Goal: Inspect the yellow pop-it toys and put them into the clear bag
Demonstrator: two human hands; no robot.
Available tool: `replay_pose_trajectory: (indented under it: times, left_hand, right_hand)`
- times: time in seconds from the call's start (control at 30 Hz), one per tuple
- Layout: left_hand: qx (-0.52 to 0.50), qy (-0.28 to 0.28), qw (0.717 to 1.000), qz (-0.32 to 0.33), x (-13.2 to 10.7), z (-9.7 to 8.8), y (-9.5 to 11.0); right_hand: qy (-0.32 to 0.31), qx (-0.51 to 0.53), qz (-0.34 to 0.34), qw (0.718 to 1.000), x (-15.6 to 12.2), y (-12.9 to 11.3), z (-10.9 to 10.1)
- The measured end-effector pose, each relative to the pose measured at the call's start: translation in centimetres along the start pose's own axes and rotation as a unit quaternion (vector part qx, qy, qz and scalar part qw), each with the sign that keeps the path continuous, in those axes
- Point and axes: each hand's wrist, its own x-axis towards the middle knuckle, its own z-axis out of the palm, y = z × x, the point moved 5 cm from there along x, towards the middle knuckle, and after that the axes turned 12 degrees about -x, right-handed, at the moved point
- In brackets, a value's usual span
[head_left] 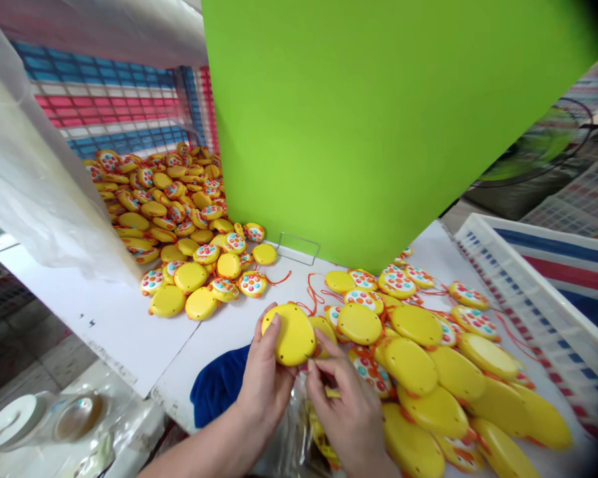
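Observation:
My left hand [268, 378] is closed around a round yellow plastic toy [292, 335], its smooth back with small dark holes turned up. My right hand [346, 398] is pinched at the toy's lower right edge; whatever lies between those fingertips is too small to make out. Right of my hands lies a spread of like toys [413, 365], some yellow side up, others showing white faces with red, orange and blue dots. Red cords [313, 292] trail from several of them. A clear plastic bag [295, 425] is partly visible below my hands.
A tall green board [359, 133] stands across the table [172, 352]. Behind it at left, a large heap of toys [164, 192] rests against a striped mesh wall. A white crate [533, 285] borders the right side. Dark blue cloth [222, 385] lies beside my left forearm.

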Motion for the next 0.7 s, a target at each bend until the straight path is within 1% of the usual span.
replay_pose_trajectory:
  times: [0.13, 0.27, 0.43, 0.57, 0.7]
  left_hand:
    - [-0.003, -0.012, 1.0, -0.005, -0.07, -0.05, -0.13]
    - [-0.002, 0.003, 1.0, 0.003, -0.08, -0.16, 0.01]
    - [0.002, 0.002, 1.0, 0.003, -0.05, -0.39, 0.01]
    - [-0.001, 0.002, 1.0, 0.008, -0.02, -0.67, -0.01]
    - [0.001, -0.003, 1.0, 0.0, -0.06, -0.43, -0.06]
  right_hand:
    - [-0.013, 0.0, 0.001, 1.0, -0.14, -0.11, -0.03]
    - [-0.007, -0.001, -0.014, 1.0, -0.14, -0.45, -0.2]
    - [-0.004, -0.014, 0.008, 1.0, 0.02, -0.21, -0.18]
    - [-0.024, 0.002, 0.009, 1.0, -0.14, -0.2, 0.07]
    - [-0.021, -0.001, 0.021, 1.0, -0.33, 0.01, 0.15]
